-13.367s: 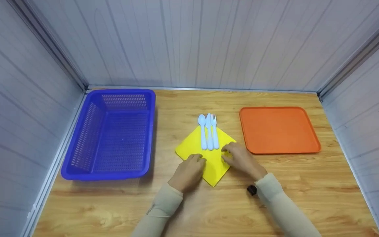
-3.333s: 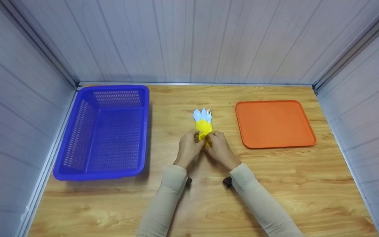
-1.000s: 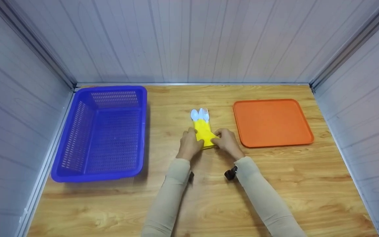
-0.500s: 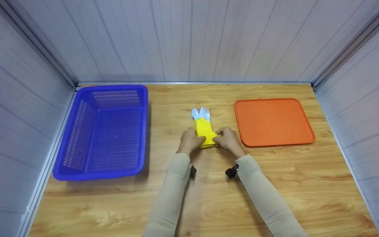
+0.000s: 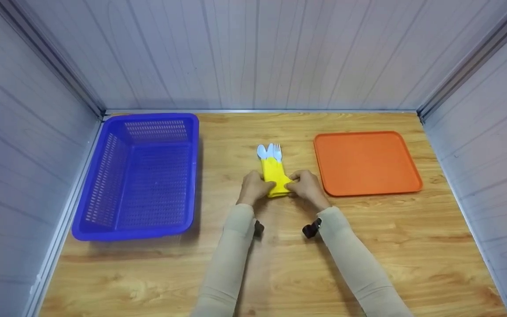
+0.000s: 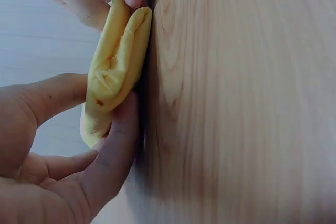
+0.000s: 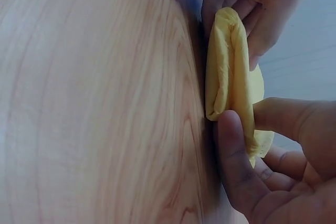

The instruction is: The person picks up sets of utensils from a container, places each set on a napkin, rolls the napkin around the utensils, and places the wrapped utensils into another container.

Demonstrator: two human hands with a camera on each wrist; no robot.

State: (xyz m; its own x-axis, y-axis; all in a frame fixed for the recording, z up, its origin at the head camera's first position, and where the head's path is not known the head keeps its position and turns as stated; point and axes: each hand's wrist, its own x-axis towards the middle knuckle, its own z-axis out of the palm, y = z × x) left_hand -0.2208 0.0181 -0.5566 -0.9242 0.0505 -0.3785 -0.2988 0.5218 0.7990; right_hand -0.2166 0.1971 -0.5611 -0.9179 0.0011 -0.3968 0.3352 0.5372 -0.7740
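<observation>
A yellow napkin point(image 5: 273, 169) is wrapped round the handles of a light-blue spoon point(image 5: 261, 151), knife point(image 5: 270, 150) and fork point(image 5: 277, 152). Only their heads stick out at the far end; the handles are hidden. At the bundle's near left corner, my left hand point(image 5: 252, 189) pinches the folded cloth with thumb on top. My right hand point(image 5: 309, 188) pinches a flap at the near right corner. Rolled layers of the napkin point(image 6: 118, 59) show end-on in the left wrist view. Seen from the right wrist, thumb and finger hold the cloth point(image 7: 231, 77) just above the table.
To the left stands a blue slotted plastic basket point(image 5: 195, 176). An orange tray point(image 5: 368, 163) lies flat at the right. Pale panel walls point(image 5: 253, 57) enclose the wooden table point(image 5: 280, 273) at the back and both sides.
Earlier the napkin lay spread as a diamond with the cutlery on top; now it is folded round the handles. Over the last second both hands have kept their pinch and barely moved.
</observation>
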